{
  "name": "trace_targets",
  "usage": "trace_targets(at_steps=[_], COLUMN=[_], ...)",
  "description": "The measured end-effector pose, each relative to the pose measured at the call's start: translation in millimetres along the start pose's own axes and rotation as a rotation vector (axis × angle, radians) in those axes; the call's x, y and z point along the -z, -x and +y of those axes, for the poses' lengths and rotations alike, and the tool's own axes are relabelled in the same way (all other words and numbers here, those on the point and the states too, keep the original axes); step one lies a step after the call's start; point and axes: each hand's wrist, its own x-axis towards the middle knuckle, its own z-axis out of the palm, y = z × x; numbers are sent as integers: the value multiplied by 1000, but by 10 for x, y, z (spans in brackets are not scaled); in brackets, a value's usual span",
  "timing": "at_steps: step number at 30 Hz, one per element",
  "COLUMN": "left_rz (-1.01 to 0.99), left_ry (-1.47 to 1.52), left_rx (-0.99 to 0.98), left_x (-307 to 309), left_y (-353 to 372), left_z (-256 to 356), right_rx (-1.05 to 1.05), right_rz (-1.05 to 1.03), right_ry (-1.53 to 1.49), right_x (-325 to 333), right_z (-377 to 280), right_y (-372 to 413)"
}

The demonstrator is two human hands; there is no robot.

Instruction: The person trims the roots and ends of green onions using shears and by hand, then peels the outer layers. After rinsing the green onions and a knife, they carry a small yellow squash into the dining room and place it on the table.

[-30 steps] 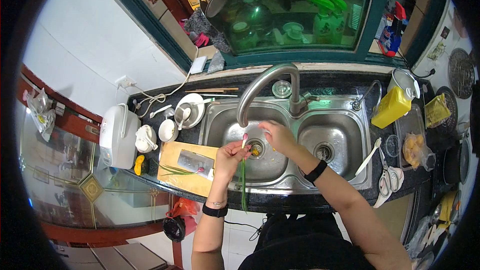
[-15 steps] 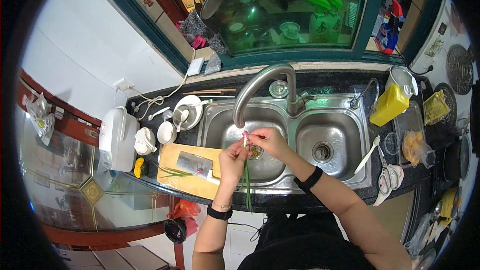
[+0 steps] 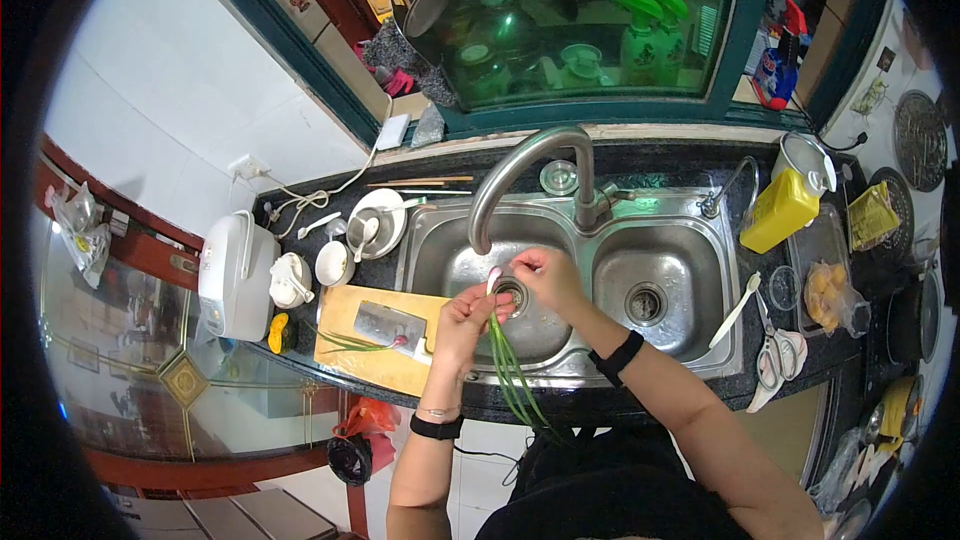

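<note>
My left hand is closed around a spring onion over the front of the left sink basin. Its pinkish-white bulb points up past my fingers, and the green leaves hang over the counter's front edge. Just right of the bulb, my right hand has its fingertips pinched together; whatever is between them is too small to make out. On the wooden cutting board to the left lie a cleaver and another spring onion.
A curved faucet arches over the left basin, beside the right basin. White bowls and a rice cooker stand at the left. Scissors, a peeler-like white-handled tool and a yellow container are on the right.
My right hand has moved slightly up and right, away from the bulb. The spring onion in my left hand has swung, its leaves now fanning out toward the right.
</note>
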Motion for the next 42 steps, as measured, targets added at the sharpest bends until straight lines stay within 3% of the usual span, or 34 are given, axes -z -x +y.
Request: trace_targets(at_steps=[3, 5, 6, 8, 9, 12, 13, 15, 17, 19, 23, 30, 32, 37, 42], left_rz=[-56, -80, -72, -66, -44, 23, 69, 60, 80, 112, 195, 133, 87, 30, 109], left_ry=[149, 230, 237, 243, 207, 66, -38, -30, -109, -124, -207, -146, -30, 28, 79], left_rx=[60, 83, 89, 98, 68, -13, -64, -142, -309, -314, -318, -340, -189, -92, -172], left_x=[63, 100, 118, 129, 130, 67, 32, 14, -22, -60, -158, -138, -112, -15, -109], left_y=[11, 14, 9, -13, -32, -60, -69, -121, -141, -130, -78, -126, -128, -117, -91], left_z=[39, 58, 54, 16, -16, -76, -100, -229, -307, -331, -311, -346, -307, -260, -231], right_rx=[15, -158, -159, 208, 207, -24, -24, -225, -236, -249, -250, -272, -258, -198, 226], right_rz=[114, -104, -104, 0, 1, -321, -318, -410, -391, -372, -305, -207, -183, -160, -13], right_ry=[2, 258, 258, -17, -16, -425, -426, -624, -640, -655, -614, -623, -561, -441, 11], right_x=[50, 175, 148, 56, 52, -1, 1, 27, 22, 12, -17, -73, -107, -128, -101], right_z=[79, -67, -37, 40, -13, -156, -175, -229, -212, -206, -189, -154, -141, -127, -171], right_y=[-43, -49, -34, 8, 15, 31, 43, 71, 78, 87, 109, 125, 123, 118, 101])
